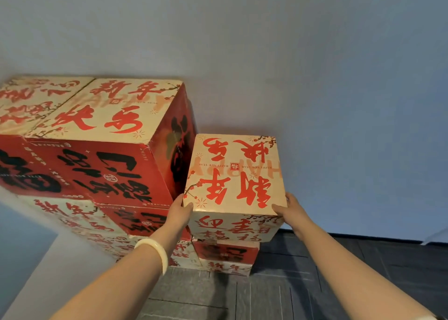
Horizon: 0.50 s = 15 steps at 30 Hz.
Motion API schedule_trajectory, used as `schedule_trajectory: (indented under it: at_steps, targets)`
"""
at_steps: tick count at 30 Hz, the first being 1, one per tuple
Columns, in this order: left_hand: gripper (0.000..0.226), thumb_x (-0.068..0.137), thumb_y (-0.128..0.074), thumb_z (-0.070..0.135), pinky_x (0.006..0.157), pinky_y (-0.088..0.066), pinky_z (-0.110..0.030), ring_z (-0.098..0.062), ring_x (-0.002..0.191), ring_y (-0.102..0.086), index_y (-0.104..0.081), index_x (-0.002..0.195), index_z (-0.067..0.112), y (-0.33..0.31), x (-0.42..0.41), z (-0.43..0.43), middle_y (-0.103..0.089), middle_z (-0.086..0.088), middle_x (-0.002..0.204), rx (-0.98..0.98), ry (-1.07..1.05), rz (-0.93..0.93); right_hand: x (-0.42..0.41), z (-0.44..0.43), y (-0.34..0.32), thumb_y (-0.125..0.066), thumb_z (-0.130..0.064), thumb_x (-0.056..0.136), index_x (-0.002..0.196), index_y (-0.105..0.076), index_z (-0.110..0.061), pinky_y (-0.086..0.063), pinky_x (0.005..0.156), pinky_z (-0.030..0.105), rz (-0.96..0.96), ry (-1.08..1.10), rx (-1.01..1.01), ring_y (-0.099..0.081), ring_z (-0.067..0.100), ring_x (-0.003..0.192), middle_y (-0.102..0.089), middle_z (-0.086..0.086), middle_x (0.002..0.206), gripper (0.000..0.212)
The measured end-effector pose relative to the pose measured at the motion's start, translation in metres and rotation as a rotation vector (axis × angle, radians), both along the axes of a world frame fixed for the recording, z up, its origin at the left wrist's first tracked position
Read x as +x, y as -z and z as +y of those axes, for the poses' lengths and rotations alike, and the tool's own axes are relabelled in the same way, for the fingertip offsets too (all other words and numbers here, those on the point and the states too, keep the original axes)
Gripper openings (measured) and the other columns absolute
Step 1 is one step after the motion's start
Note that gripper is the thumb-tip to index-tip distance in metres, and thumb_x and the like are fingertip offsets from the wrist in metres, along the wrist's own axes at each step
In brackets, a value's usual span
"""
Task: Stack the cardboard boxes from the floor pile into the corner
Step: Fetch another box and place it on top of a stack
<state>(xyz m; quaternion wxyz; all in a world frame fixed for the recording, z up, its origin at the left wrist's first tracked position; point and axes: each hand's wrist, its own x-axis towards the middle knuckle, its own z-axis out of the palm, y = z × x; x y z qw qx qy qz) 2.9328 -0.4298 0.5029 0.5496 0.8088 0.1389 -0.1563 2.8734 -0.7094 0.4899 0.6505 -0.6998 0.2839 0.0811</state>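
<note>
One box [232, 174] gripped between left hand [180, 213] and right hand [291, 210].

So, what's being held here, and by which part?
The cardboard box on the right, gripped at its two near upper corners: left hand on the left corner, right hand on the right.

Three red-and-cream printed cardboard boxes [232, 174] form the right column; two more top the taller left stack [101, 111], whose lower boxes are uncountable. Two bare hands: left hand [180, 213], right hand [289, 210]. One pale round bangle [155, 252].
</note>
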Motion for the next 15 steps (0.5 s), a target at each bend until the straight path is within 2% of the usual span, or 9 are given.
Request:
schedule_trajectory:
  at_steps: [4,7,13,15]
  targets:
    - [0.040,0.096,-0.040,0.007,0.086,-0.042,-0.033,-0.028,0.119,-0.049,-0.043,0.136,0.009,0.016,0.021,-0.004,-0.053,-0.012,0.132,0.046,-0.001,0.021,0.022,0.000,0.016,-0.059,-0.009,0.090,0.140,-0.028,-0.014,-0.049,0.081,0.033,0.030,0.018,0.009,-0.055,0.020,0.105,-0.051,0.008,0.131,0.060]
    - [0.039,0.097,-0.040,0.007,0.086,-0.039,-0.030,-0.028,0.121,-0.047,-0.043,0.136,0.009,0.026,0.030,-0.006,-0.053,-0.012,0.132,0.063,0.004,0.037,0.031,0.001,0.027,-0.059,-0.009,0.090,0.140,-0.029,-0.016,-0.049,0.082,0.034,0.061,0.024,-0.002,-0.055,0.020,0.106,-0.052,0.007,0.130,0.059]
    - [0.042,0.098,-0.039,0.008,0.091,-0.039,-0.032,-0.029,0.123,-0.046,-0.039,0.139,0.011,0.046,0.040,-0.003,-0.051,-0.011,0.134,0.062,0.006,0.054,0.042,0.005,0.046,-0.059,-0.011,0.090,0.139,-0.032,-0.016,-0.048,0.094,0.044,0.107,0.037,-0.020,-0.054,0.022,0.109,-0.052,0.008,0.130,0.056]
    - [0.043,0.098,-0.038,0.008,0.093,-0.039,-0.032,-0.029,0.124,-0.045,-0.037,0.140,0.011,0.050,0.041,-0.004,-0.051,-0.011,0.134,0.072,0.016,0.049,0.044,0.005,0.050,-0.059,-0.011,0.090,0.138,-0.032,-0.016,-0.047,0.094,0.043,0.112,0.044,-0.021,-0.053,0.021,0.109,-0.052,0.008,0.131,0.055]
